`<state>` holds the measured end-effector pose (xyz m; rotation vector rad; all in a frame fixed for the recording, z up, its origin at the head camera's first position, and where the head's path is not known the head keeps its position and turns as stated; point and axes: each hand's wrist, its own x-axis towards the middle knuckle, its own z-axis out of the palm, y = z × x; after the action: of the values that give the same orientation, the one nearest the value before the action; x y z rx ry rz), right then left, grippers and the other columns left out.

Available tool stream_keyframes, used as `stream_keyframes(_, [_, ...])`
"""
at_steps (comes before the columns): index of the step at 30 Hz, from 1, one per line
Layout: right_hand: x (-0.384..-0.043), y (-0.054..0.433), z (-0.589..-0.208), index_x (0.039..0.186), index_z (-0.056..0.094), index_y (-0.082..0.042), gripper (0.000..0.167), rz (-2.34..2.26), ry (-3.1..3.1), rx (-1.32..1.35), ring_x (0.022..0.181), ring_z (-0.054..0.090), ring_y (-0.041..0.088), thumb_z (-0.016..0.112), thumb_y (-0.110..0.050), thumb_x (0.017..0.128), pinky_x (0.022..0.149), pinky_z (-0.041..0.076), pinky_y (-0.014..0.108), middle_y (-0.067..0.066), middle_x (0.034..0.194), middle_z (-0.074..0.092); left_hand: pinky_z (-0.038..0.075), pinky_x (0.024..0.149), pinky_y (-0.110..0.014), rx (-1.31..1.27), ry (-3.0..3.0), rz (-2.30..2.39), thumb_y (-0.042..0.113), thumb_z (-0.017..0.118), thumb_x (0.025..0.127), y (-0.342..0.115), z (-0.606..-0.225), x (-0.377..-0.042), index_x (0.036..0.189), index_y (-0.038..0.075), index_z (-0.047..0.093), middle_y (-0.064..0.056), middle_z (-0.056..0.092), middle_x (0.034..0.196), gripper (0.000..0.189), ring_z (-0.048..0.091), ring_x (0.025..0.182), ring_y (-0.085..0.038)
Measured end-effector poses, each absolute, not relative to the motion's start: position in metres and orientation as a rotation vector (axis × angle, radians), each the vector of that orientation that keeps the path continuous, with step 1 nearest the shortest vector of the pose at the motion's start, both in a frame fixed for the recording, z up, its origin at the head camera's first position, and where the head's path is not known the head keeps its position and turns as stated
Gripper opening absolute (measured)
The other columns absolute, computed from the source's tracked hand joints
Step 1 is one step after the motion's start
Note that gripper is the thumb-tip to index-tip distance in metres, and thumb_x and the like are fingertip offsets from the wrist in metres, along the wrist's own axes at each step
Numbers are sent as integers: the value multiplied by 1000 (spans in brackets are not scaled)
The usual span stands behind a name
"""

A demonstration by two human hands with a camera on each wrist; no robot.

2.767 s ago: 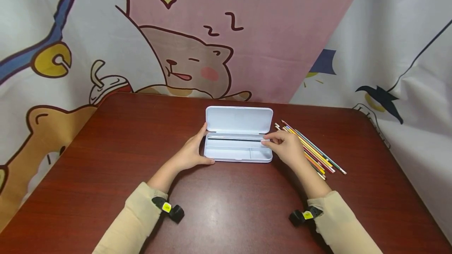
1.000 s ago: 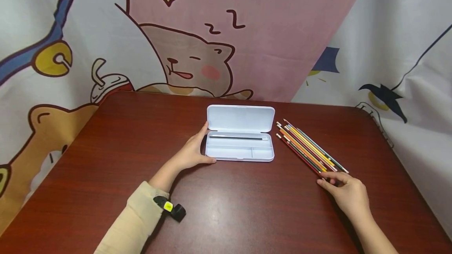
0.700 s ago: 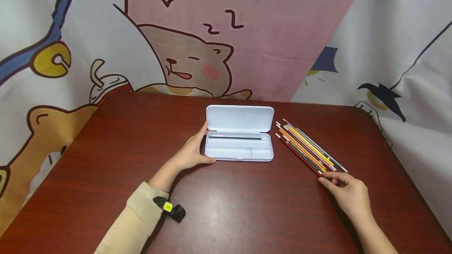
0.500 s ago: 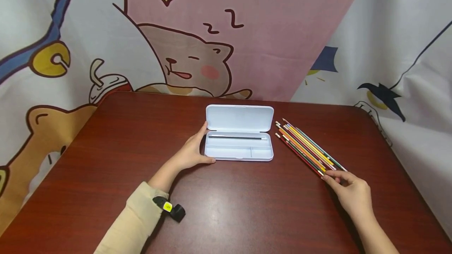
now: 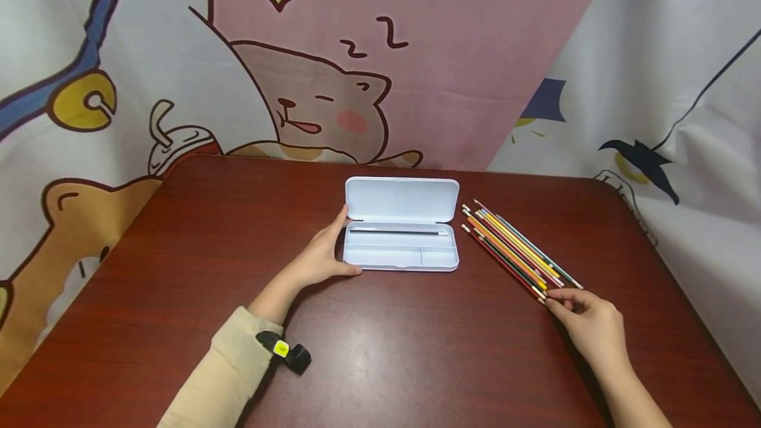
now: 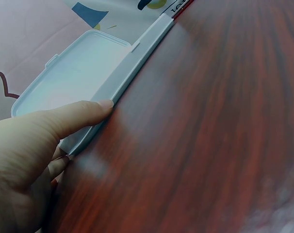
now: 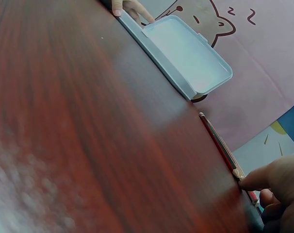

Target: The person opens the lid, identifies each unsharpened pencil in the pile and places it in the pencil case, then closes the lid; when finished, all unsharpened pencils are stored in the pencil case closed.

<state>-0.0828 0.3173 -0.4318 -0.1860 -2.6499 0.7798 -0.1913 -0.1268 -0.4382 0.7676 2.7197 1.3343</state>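
Observation:
A white pencil case lies on the table with its lid up. In its back compartment lies one dark pencil. My left hand grips the case's left end, thumb along the front edge and fingers towards the back; the left wrist view shows the thumb on the front wall. Right of the case, several coloured pencils lie slantwise in a loose bundle. My right hand pinches at the bundle's near end, thumb and forefinger at the sharpened tips; I cannot tell which pencil is between them.
The case and pencils lie on a dark red-brown wooden table. Behind it hangs a cartoon-printed cloth. A black wrist camera is strapped at the left sleeve.
My right hand has left the dark pencil in the case and moved right and nearer to the pencils' tips, where it has since shifted slightly. My left hand stays on the case.

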Motion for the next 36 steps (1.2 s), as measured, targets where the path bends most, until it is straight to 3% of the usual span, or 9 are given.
stream_keyframes(18, [-89, 320, -431, 90, 75, -10, 8, 789, -2638, -200, 40, 30, 8, 74, -15, 85, 36, 23, 23, -1, 67, 55, 25, 108, -43, 734, 2730, 1300, 15, 91, 63, -126, -436, -191, 153, 3, 4, -15, 49, 139, 126, 40, 130, -26])
stream_keyframes(28, [-94, 322, -434, 86, 77, -10, 10, 781, -2593, -148, 45, 34, 5, 79, -8, 77, 39, 24, 22, 0, 65, 58, 28, 106, -45, 772, 2745, 1319, 15, 90, 63, -126, -438, -191, 153, 2, 6, -18, 49, 137, 124, 42, 126, -29])
stream_keyframes(36, [-94, 322, -434, 87, 77, -9, 15, 798, -2619, -107, 52, 43, 2, 83, -12, 74, 41, 29, 22, 0, 63, 59, 26, 108, -45, 736, 2719, 1320, 14, 91, 62, -127, -436, -190, 153, 3, 4, -16, 49, 138, 126, 41, 128, -28])
